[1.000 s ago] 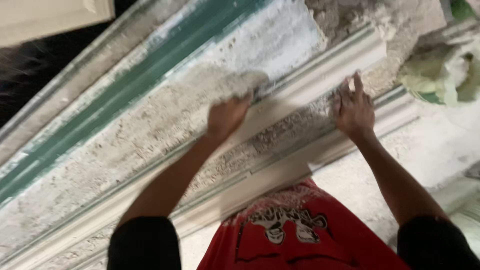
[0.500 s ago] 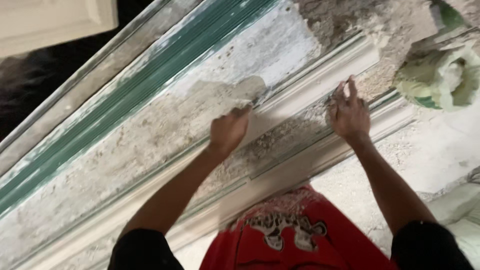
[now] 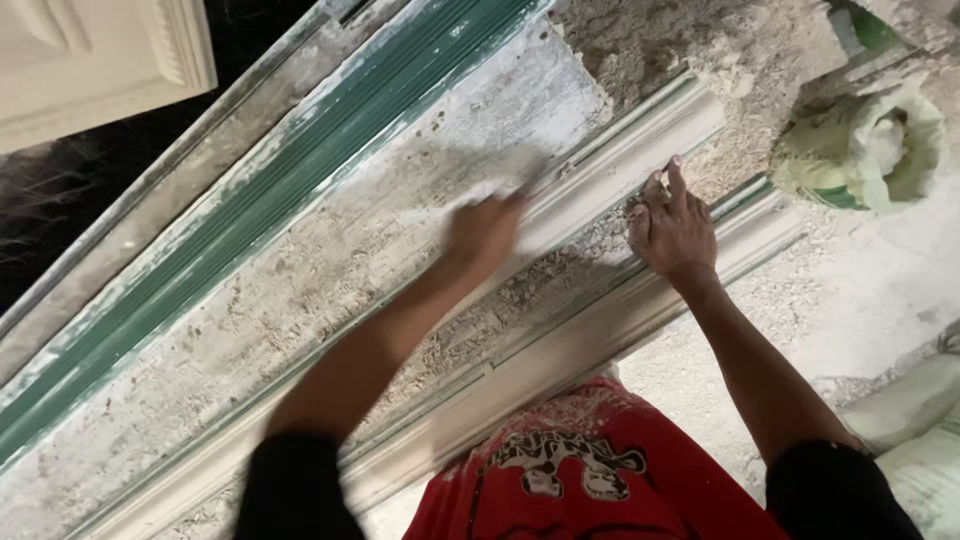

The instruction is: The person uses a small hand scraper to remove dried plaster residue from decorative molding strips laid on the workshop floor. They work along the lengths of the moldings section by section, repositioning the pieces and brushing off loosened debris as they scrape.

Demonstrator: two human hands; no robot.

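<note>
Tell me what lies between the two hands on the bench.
Head view: between the blurred left hand and the right hand runs the white plaster moulding, with crumbly plaster debris beside it.

Plaster-crusted workbench point(image 3: 300, 300) under white moulding point(image 3: 620, 160)
</note>
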